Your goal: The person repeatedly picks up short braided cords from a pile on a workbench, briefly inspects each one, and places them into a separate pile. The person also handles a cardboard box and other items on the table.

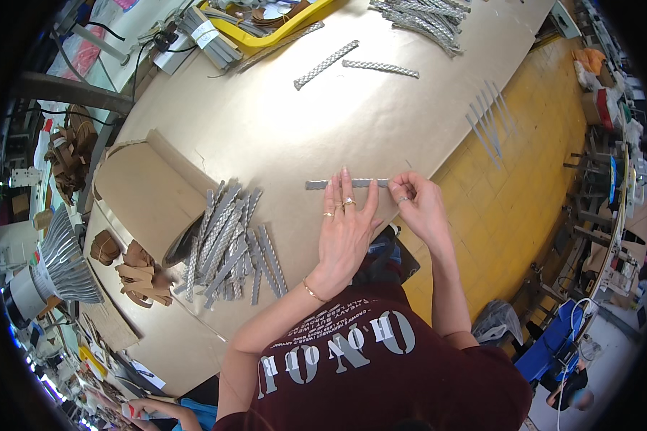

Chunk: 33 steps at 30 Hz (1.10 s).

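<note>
A narrow grey braided strap (316,184) lies crosswise on the paper-covered table before me. My left hand (342,237) rests flat over it, fingers spread, pressing it to the surface. At the strap's right end, my right hand (423,208) pinches the tip between thumb and fingers; the exact contact is partly hidden by the fingers. A heap of similar straps (226,248) spills from an open cardboard box (151,179) to my left. Farther off lie two single braided straps (326,65), apart from each other.
Several thin grey strips (485,122) stick out at the table's right edge. A strap bundle (428,21) lies at the far side, near a yellow tray (266,36). Brown folded pieces (144,276) and a metal-finned lamp (68,258) are at left. Yellow floor (510,194) lies right.
</note>
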Motion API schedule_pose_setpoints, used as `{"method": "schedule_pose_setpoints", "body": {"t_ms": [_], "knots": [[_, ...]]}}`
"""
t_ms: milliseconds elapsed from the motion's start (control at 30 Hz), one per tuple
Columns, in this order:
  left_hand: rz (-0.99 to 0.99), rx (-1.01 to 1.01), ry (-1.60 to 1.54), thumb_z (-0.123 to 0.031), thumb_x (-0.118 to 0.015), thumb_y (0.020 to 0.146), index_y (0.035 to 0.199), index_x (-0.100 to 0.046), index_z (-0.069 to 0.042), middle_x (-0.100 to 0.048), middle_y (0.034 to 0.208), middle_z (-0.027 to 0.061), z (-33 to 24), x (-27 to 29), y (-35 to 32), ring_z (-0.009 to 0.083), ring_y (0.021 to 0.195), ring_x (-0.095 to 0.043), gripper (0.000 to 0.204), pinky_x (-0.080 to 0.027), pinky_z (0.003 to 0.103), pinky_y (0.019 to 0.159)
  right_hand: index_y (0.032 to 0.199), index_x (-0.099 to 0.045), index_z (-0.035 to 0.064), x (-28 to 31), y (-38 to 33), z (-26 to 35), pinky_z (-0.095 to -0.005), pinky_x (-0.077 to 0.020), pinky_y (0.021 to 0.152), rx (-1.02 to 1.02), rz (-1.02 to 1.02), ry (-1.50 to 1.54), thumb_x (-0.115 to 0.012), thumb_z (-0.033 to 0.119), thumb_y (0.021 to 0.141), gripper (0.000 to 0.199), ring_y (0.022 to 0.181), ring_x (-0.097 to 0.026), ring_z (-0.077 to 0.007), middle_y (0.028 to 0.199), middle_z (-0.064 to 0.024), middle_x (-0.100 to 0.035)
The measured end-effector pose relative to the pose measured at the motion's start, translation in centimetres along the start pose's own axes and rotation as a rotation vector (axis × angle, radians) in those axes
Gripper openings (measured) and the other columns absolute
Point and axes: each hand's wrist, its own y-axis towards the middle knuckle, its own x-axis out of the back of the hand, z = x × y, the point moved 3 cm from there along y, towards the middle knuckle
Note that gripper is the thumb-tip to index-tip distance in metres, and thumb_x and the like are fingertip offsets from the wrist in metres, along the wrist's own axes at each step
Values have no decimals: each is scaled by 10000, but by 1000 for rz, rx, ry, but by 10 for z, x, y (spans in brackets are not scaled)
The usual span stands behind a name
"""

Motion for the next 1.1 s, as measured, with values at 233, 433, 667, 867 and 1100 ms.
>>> {"method": "schedule_pose_setpoints", "body": {"t_ms": [233, 433, 667, 867, 1100], "knots": [[-4, -10, 3, -434, -584, 931, 1514, -369, -185, -288, 1510, 362, -1, 1, 1, 463, 1411, -321, 669, -184, 496, 1196, 900, -668, -43, -3, 0, -1, -276, -453, 558, -23, -28, -22, -671, 83, 873, 130, 569, -536, -114, 641, -53, -604], [14, -15, 30, -424, -579, 939, 1512, -374, -208, -287, 1497, 385, -3, 2, 3, 476, 1401, -330, 646, -189, 504, 1193, 1045, -664, -15, -3, -9, -11, -300, -491, 612, 134, -189, 48, -652, 9, 855, 192, 645, -576, -172, 765, -103, -605], [31, -7, 57, -430, -568, 945, 1519, -365, -208, -274, 1502, 387, -3, -1, 2, 486, 1405, -315, 648, -182, 509, 1193, 1291, -646, 140, -25, -37, -23, -364, -497, 809, 509, -265, -397, -626, -112, 705, 638, 1009, -522, -316, 1141, -157, -507], [28, 82, -166, -431, -559, 949, 1536, -334, -186, -249, 1571, 272, 21, 5, -10, 392, 1458, -271, 675, -177, 524, 1190, 1256, -681, 164, -28, -36, -30, -375, -469, 842, 402, -297, -338, -610, -153, 653, 685, 979, -506, -298, 1105, -134, -489], [-40, 265, -119, -474, -533, 948, 1538, -271, -40, -198, 1591, 262, 58, 16, -34, 380, 1495, -161, 778, -107, 525, 1199, 1239, -696, 171, -27, -34, -32, -362, -452, 843, 414, -314, -268, -593, -149, 639, 688, 956, -512, -275, 1080, -114, -494]]}}
